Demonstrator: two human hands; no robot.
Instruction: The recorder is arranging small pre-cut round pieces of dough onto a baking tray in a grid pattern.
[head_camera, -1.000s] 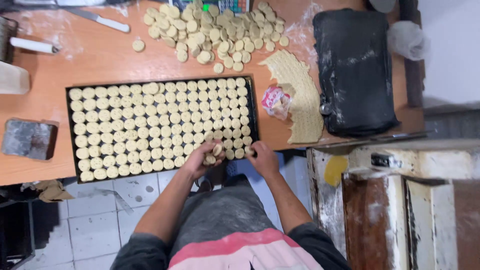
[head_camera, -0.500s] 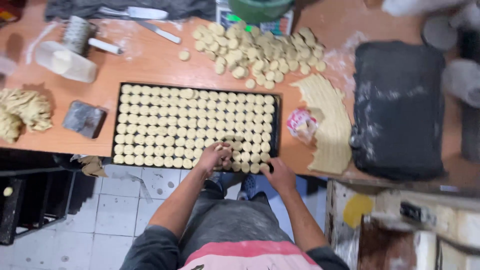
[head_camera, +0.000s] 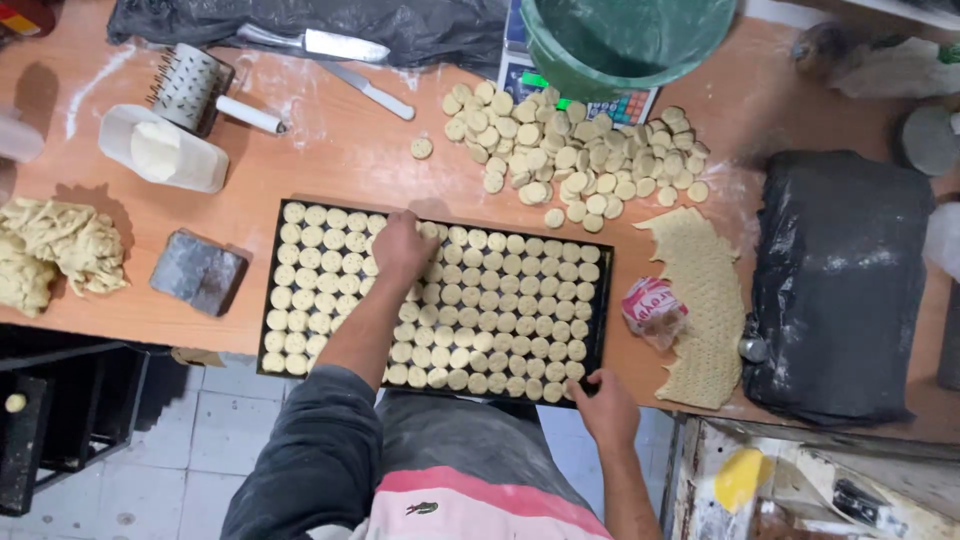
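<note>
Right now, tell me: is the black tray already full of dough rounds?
Yes: dough rounds cover the black tray in rows edge to edge, apart from what the left hand hides.

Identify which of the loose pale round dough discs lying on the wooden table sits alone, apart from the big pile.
The single pale dough disc left of the pile, near the knife; every other loose disc touches or crowds its neighbours.

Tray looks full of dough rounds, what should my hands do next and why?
Probably lift the tray: the rounds fill every row, the left hand rests on the far edge, and the right hand grips the near corner, which overhangs the table.
</note>
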